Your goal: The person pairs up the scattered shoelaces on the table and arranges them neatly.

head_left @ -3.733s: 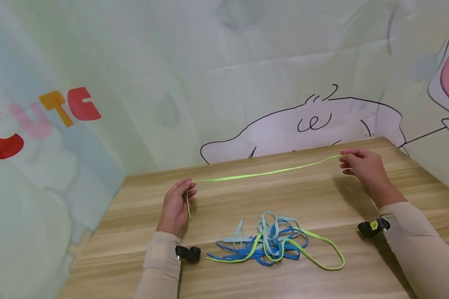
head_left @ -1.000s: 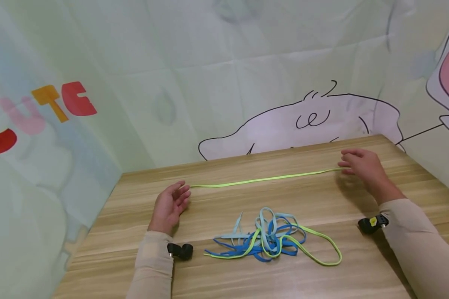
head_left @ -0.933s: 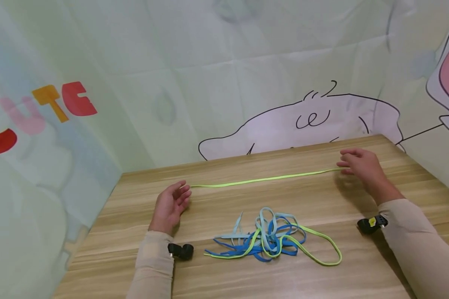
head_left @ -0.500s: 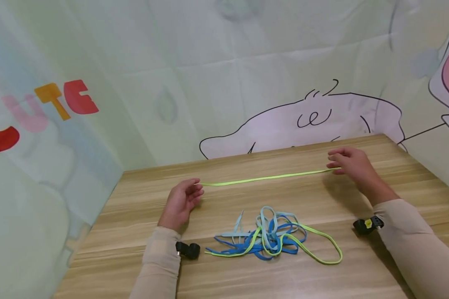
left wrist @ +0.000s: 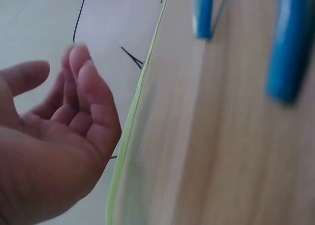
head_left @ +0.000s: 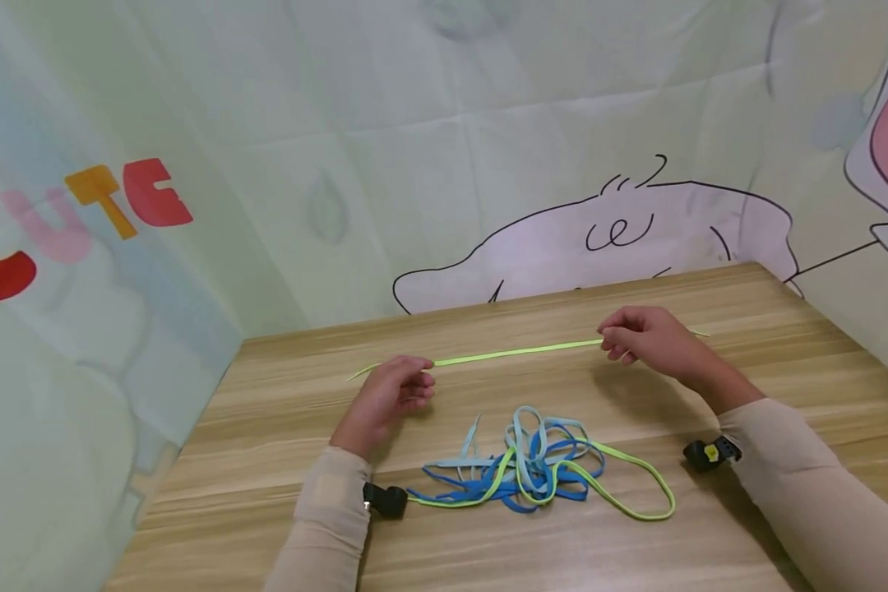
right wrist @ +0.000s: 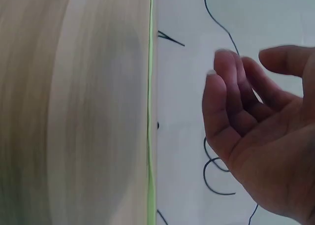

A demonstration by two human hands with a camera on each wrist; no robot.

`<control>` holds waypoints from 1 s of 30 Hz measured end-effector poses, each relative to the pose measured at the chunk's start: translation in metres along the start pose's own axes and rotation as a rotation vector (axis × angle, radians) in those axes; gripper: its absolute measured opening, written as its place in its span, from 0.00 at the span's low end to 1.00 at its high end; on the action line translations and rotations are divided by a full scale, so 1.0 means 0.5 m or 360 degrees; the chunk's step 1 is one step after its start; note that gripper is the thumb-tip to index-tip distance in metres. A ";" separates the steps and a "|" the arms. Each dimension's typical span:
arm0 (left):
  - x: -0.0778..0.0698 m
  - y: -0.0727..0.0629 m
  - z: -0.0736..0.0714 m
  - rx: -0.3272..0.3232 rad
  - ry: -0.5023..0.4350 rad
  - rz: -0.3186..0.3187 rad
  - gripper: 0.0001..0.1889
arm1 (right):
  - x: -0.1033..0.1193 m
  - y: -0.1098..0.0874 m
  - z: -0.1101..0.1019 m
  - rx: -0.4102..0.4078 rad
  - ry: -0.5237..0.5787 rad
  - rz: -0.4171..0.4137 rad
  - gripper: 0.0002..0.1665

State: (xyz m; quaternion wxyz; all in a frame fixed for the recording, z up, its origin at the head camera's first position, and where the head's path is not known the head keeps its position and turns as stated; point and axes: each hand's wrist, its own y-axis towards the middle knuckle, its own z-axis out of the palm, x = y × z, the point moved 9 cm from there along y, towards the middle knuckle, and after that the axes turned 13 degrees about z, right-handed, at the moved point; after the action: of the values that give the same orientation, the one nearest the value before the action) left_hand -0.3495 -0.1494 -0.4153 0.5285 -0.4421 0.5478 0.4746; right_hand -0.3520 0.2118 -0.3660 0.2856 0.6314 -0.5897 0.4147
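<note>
A flat yellow-green shoelace [head_left: 518,352] lies stretched nearly straight across the far part of the table, its two ends showing beyond the hands. My left hand [head_left: 388,399] hovers over its left portion; in the left wrist view the thumb stands apart from the loosely bent fingers [left wrist: 96,94], with nothing between them. Over the right portion is my right hand [head_left: 654,345]. Its thumb and relaxed fingers [right wrist: 216,104] are likewise apart and hold nothing in the right wrist view. Nearer me lies a tangle of light blue laces [head_left: 521,444], darker blue laces [head_left: 488,492] and another yellow-green lace [head_left: 654,477].
The wood-grain table [head_left: 281,460] meets a printed cloth backdrop [head_left: 326,205] along its far and left edges. A black wrist camera [head_left: 387,500] on the left sleeve sits just left of the tangle. Another black wrist camera [head_left: 703,454] is on the right sleeve.
The yellow-green lace, earlier held up taut between both hands, has been lowered onto the table and let go. Both hands have since moved inward from its ends. The tangle stays put.
</note>
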 end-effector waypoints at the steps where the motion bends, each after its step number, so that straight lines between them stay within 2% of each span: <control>1: -0.002 0.000 0.014 0.0077 0.0067 0.0018 0.18 | 0.008 -0.003 0.008 0.0018 -0.0031 -0.0024 0.18; 5: -0.010 -0.008 0.072 0.0385 0.0278 0.0066 0.17 | 0.032 -0.013 0.021 0.0014 -0.0066 -0.0090 0.18; 10: -0.025 -0.029 0.146 0.0788 0.0467 0.0148 0.14 | 0.045 -0.017 0.019 -0.0033 -0.0051 -0.0097 0.16; 14: -0.036 -0.049 0.183 0.1007 0.0690 0.0232 0.10 | 0.052 -0.019 0.010 -0.0105 -0.0027 -0.0120 0.15; 16: -0.037 -0.057 0.195 0.1071 0.0777 0.0269 0.08 | 0.055 -0.020 0.006 -0.0130 -0.0014 -0.0131 0.14; 18: -0.039 -0.064 0.208 0.1115 0.0802 0.0304 0.07 | 0.057 -0.020 0.006 -0.0133 -0.0009 -0.0133 0.14; 22: -0.043 -0.071 0.233 0.1157 0.0842 0.0393 0.07 | 0.059 -0.021 0.009 -0.0128 -0.0028 -0.0129 0.14; 25: -0.041 -0.076 0.247 0.1189 0.0928 0.0431 0.06 | 0.060 -0.022 0.014 -0.0115 -0.0022 -0.0138 0.13; 30: -0.024 -0.087 0.267 0.1264 0.1027 0.0419 0.06 | 0.057 -0.024 0.031 -0.0060 0.0010 -0.0142 0.11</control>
State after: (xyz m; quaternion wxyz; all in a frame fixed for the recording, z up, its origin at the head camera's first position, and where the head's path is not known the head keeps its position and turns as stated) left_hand -0.2845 -0.0248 -0.4044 0.3957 -0.2590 0.8711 0.1325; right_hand -0.3383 0.1860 -0.3474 0.3174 0.6502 -0.5678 0.3924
